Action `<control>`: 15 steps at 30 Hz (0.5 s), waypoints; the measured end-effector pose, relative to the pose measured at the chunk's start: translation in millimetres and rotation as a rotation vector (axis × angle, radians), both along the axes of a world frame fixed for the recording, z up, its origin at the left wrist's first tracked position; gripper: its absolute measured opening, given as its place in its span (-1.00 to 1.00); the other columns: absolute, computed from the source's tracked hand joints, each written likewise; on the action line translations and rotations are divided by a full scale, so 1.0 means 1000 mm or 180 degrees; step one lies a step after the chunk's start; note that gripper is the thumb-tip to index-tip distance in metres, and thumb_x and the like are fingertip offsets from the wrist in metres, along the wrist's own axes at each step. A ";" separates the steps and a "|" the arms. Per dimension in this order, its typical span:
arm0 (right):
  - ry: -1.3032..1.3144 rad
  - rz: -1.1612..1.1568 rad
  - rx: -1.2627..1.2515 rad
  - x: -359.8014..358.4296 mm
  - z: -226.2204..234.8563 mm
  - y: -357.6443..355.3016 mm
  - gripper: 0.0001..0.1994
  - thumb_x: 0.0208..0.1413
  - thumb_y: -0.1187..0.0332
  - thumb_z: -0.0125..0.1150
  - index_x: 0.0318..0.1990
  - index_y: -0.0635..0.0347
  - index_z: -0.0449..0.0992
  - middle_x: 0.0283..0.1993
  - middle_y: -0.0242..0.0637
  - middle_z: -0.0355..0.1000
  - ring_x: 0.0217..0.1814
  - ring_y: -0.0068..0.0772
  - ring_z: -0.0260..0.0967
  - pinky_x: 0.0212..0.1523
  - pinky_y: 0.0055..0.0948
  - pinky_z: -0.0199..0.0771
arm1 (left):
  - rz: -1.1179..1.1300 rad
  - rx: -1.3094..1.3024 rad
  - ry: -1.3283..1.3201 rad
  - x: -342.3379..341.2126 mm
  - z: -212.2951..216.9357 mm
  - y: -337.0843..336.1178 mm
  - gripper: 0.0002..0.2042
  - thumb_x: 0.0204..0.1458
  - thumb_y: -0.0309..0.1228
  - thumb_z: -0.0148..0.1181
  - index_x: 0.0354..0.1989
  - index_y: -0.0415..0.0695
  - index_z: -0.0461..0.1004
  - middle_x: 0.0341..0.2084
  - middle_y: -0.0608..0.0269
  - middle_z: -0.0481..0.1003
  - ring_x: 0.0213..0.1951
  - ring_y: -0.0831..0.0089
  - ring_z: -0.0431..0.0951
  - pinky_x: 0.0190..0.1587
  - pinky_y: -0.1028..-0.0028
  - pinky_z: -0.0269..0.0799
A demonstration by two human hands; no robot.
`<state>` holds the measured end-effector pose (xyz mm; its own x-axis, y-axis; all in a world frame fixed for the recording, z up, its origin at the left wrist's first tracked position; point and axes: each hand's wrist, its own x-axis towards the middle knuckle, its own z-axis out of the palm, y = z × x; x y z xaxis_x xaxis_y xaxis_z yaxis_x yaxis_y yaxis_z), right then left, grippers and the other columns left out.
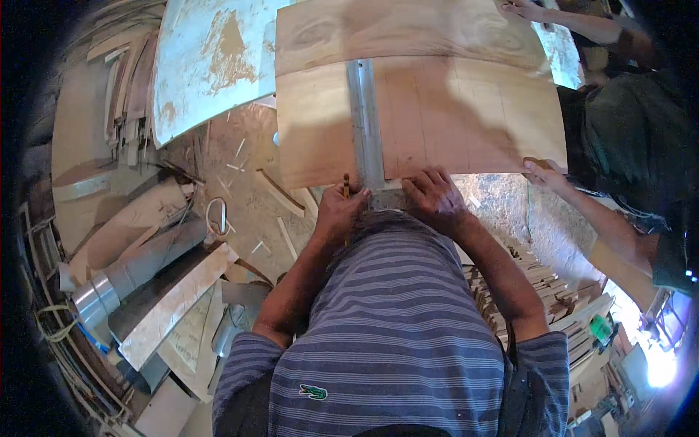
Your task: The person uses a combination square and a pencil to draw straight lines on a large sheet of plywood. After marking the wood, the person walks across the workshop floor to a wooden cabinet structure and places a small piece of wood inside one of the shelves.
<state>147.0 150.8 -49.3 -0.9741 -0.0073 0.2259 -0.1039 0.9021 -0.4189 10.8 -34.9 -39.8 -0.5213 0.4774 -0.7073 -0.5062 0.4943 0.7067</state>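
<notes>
A thin reddish-tan wood sheet (466, 116) lies in front of me, with faint parallel lines across its right part. Over it rests a metal square (366, 124), its long blade pointing away from me and its wide stock along the sheet's near edge. My left hand (338, 214) is closed round a slim pencil (346, 186) and sits beside the left end of the stock. With fingers bent over the stock's right end, my right hand (437, 198) grips the square at the sheet's edge. Both hands are close to my striped shirt.
Another person's hand (545, 173) touches the sheet's near right corner; their other hand (520, 9) is at the far right. A second wood panel (408, 25) lies beyond. Pipes (149, 266) and offcuts lie at left, stacked wood strips (528, 284) at lower right.
</notes>
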 end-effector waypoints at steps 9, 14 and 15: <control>0.0068 0.0209 -0.0169 -0.002 -0.020 0.014 -0.43 -0.35 0.27 0.43 -0.09 0.28 0.41 -0.18 -0.15 0.35 -0.10 -0.09 0.33 -0.06 -0.14 0.34 | 0.1115 0.0001 -0.0517 0.019 -0.006 0.011 -0.80 0.03 -0.29 0.26 -0.44 -0.17 0.47 -0.70 0.45 0.31 -0.70 0.64 0.22 -0.65 0.56 0.13; 0.0004 0.0233 -0.0198 -0.005 -0.021 0.018 -0.40 -0.42 0.25 0.45 -0.09 0.24 0.42 -0.16 -0.16 0.33 -0.02 -0.07 0.30 0.03 -0.08 0.29 | 0.1144 -0.0148 -0.0391 0.017 0.003 0.018 -0.81 0.03 -0.34 0.27 -0.43 -0.21 0.47 -0.70 0.42 0.35 -0.72 0.65 0.25 -0.67 0.57 0.15; 0.0044 0.0224 -0.0187 -0.006 -0.021 0.019 -0.39 -0.43 0.25 0.45 -0.09 0.23 0.42 -0.14 -0.15 0.33 0.02 -0.06 0.29 0.07 -0.06 0.28 | 0.1130 -0.0087 -0.0391 0.016 -0.002 0.015 -0.79 0.04 -0.32 0.26 -0.43 -0.22 0.48 -0.70 0.42 0.36 -0.71 0.65 0.26 -0.67 0.57 0.16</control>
<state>141.3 169.7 -70.3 -0.9684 -0.0619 0.2414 -0.1723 0.8663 -0.4689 27.1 -20.1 -41.9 -0.5614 0.2623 -0.7849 -0.7296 0.2906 0.6190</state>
